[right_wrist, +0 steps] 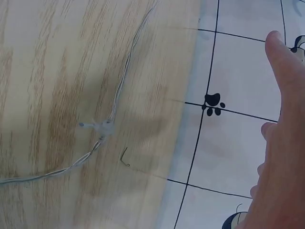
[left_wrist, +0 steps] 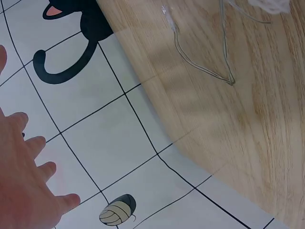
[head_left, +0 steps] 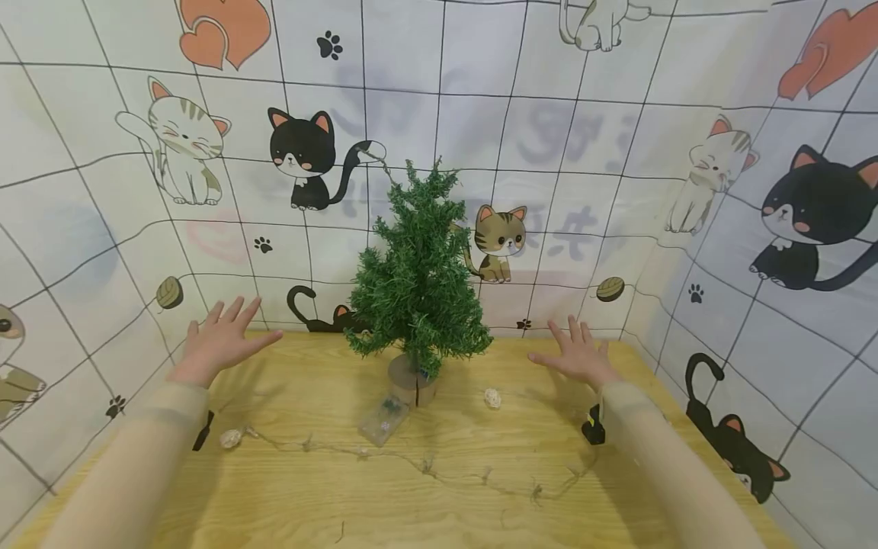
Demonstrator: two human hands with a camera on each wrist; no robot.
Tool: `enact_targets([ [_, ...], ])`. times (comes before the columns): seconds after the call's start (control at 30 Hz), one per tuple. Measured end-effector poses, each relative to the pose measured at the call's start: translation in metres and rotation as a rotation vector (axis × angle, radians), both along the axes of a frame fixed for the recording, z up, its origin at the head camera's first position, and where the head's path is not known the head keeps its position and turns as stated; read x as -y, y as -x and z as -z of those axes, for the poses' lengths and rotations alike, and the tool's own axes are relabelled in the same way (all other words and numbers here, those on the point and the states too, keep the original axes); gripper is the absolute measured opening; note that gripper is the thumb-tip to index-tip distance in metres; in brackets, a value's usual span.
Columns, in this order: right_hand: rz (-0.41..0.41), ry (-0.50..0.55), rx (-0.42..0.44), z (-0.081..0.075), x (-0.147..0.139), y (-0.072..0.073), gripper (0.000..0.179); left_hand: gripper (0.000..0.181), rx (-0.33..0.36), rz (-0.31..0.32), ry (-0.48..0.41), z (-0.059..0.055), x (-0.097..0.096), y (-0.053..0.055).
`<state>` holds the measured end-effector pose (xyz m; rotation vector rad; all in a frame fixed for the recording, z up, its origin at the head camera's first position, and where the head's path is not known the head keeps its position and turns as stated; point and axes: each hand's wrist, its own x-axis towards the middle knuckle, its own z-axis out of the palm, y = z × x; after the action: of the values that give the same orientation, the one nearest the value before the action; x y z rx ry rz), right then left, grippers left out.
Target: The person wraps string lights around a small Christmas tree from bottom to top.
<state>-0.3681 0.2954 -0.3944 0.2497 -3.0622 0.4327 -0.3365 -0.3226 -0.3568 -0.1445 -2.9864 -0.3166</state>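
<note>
My left hand (head_left: pixel 222 343) is held in the air with fingers spread, left of a small artificial Christmas tree (head_left: pixel 418 282). On the tree's right, my right hand (head_left: pixel 576 354) is raised too, its fingers spread and holding nothing. Both hands are apart from the tree, which stands upright on a round brown base (head_left: pixel 405 371). A thin string of lights (head_left: pixel 363 453) lies stretched across the wooden table in front of it. Against the base rests a small clear packet (head_left: pixel 382 421), its contents hard to make out.
One white openwork ball (head_left: pixel 492 398) lies right of the base; another (head_left: pixel 231 438) is near the left end of the string. A tiny bent hook (right_wrist: pixel 125 157) lies on the table (head_left: pixel 288 511). Cat-print cloth (head_left: pixel 405 61) walls the back and sides.
</note>
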Motion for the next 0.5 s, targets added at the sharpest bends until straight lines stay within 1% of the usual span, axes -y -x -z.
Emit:
enact_targets([
  [0.13, -0.031, -0.005, -0.023, 0.001, 0.005, -0.005, 0.1, 0.1, 0.014, 0.013, 0.006, 0.001, -0.002, -0.002],
  [0.2, -0.058, -0.013, -0.045, -0.001, 0.011, -0.011, 0.099, 0.099, 0.018, 0.03, 0.027, 0.001, -0.004, -0.005],
  [0.27, -0.093, -0.019, -0.065, -0.004, 0.018, -0.019, 0.097, 0.098, 0.014, 0.057, 0.051, 0.0, -0.009, -0.01],
  [0.3, -0.113, -0.015, -0.076, -0.005, 0.023, -0.024, 0.096, 0.097, 0.004, 0.073, 0.075, 0.0, -0.013, -0.013],
  [0.4, -0.185, 0.022, -0.1, -0.005, 0.037, -0.043, 0.093, 0.094, -0.013, 0.128, 0.088, 0.001, -0.028, -0.026],
  [0.5, -0.276, 0.051, -0.11, -0.002, 0.054, -0.066, 0.091, 0.091, -0.057, 0.187, 0.107, 0.007, -0.047, -0.039],
])
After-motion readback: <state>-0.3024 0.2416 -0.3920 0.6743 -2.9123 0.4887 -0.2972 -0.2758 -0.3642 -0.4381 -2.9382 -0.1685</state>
